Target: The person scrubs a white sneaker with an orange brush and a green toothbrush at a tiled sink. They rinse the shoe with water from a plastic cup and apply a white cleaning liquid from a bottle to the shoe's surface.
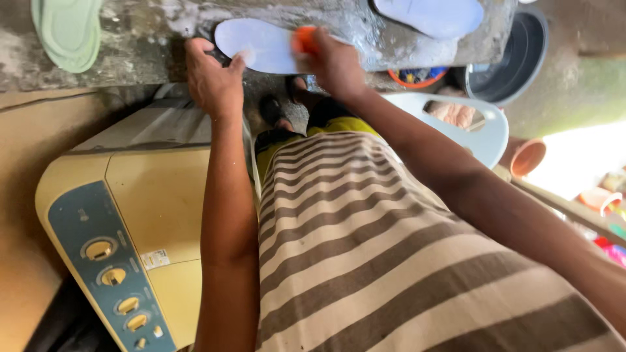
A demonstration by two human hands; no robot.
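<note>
Wet, soapy concrete slab [150,45] runs along the top, its near edge at the person's wrists. Left hand [212,81] presses flat, fingers spread, on the white insole [261,45] lying at that edge; right hand [332,62] is clamped on an orange brush [304,39] over it. Another white insole [433,14] and green insoles [68,32] lie apart. Beyond the slab sits a dark basin [515,58]; a washer [124,228] crowds the left side.
</note>
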